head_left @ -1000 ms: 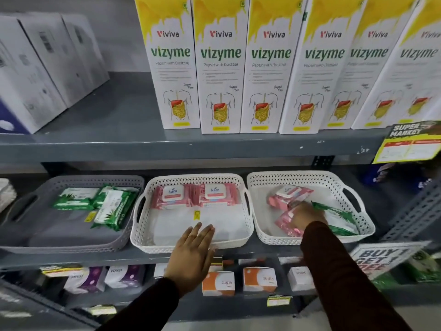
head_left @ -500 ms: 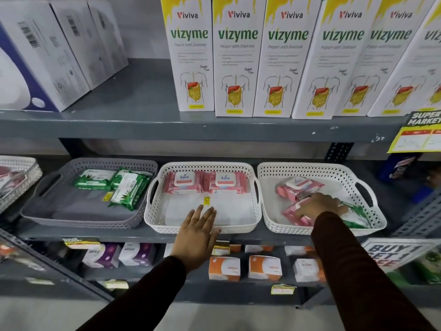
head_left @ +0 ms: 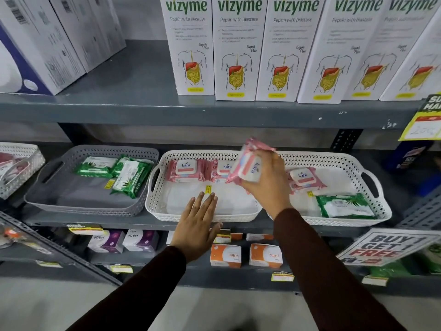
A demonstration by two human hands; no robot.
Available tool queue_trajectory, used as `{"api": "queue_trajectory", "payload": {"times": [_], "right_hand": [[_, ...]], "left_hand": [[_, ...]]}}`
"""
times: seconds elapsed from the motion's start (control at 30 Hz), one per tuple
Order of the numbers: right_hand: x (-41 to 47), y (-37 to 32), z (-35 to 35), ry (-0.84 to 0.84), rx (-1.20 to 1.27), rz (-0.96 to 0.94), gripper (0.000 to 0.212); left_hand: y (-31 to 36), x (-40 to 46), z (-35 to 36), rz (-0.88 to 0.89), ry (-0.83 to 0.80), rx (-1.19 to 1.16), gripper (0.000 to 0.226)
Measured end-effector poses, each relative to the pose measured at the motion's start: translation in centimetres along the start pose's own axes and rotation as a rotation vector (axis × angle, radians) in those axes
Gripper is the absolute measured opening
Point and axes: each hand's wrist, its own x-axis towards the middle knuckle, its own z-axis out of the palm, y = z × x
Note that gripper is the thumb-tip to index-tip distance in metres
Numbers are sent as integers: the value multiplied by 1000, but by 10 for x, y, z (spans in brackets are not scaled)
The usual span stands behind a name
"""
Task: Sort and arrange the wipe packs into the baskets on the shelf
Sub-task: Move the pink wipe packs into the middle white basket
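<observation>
The tall white Vizyme boxes [head_left: 238, 51] on the upper shelf are cut off at the top, and the print on the grey-white boxes [head_left: 47, 37] to their left is too blurred to read. A white basket [head_left: 16, 173] at the far left edge is only partly in view. The right hand [head_left: 267, 185] hides part of the second Kara pack [head_left: 220, 172] in the middle white basket [head_left: 202, 213] and part of the right white basket's [head_left: 358, 218] near rim.

That right hand is raised over the gap between the two white baskets, fingers wrapped around a pink Kara wipe pack [head_left: 248, 163] held tilted on edge, clear of both baskets. The left hand [head_left: 195, 225] lies flat and released, fingers straight and together, over the front rim of the middle basket; whether the palm presses the rim cannot be told.

The middle basket holds two pink packs along its back wall. The right basket holds one pink pack [head_left: 304, 179] and a green wipe pack [head_left: 346, 206]. The grey basket [head_left: 83, 206] holds green packs [head_left: 114, 170].
</observation>
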Motion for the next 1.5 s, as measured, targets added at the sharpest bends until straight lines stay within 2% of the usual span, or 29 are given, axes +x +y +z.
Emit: {"api": "queue_trajectory", "payload": {"times": [0.07, 0.17, 0.23, 0.3, 0.37, 0.43, 0.5, 0.57, 0.63, 0.7, 0.83, 0.97, 1.1, 1.2, 1.27, 1.33, 1.4, 1.5], "right_hand": [[8, -1, 25, -112, -90, -33, 76], [7, 11, 61, -391, -231, -5, 80], [1, 16, 71, -517, -337, -9, 66], [1, 16, 71, -497, -335, -23, 57], [4, 16, 58, -401, -243, -19, 47], [10, 29, 42, -176, -160, 29, 31], [16, 54, 23, 46, -201, 133, 33], [23, 87, 6, 9, -328, 359, 39], [27, 121, -4, -177, -371, 614, 64], [29, 146, -7, -304, -290, 691, 74], [26, 150, -4, -271, -236, 607, 65], [10, 131, 4, -193, -203, 594, 79], [2, 116, -5, 25, -66, 590, 79], [3, 90, -9, 221, 98, 453, 79], [8, 64, -4, 260, 182, 296, 75], [14, 38, 10, 173, 250, 174, 69], [20, 13, 30, 7, 255, 72, 66], [31, -15, 61, -252, 113, -122, 59]], "left_hand": [[0, 0, -1, 2, 8, -3, 67], [-1, -1, -1, 5, 12, 7, 67], [0, -2, 0, 4, 14, 3, 66], [0, -2, 1, -4, 13, -1, 67], [1, 0, 2, -15, 17, -2, 68], [2, 3, 2, -25, 14, -11, 69], [2, 3, 1, -27, 12, -15, 70], [2, 3, 1, -21, 16, -22, 70], [2, 3, 0, -25, 23, -30, 71], [4, 4, 0, -32, 28, -36, 72], [4, 4, 0, -34, 32, -27, 69], [1, 2, 2, -19, 30, -23, 65], [-12, -4, 1, -43, 37, -48, 65], [-36, -15, 0, -103, 52, -69, 66], [-49, -21, -1, -123, 50, -64, 68], [-57, -24, -3, -135, 32, -46, 69], [-61, -26, -3, -146, 16, -41, 69], [-61, -28, -4, -138, -10, -23, 72]]}}
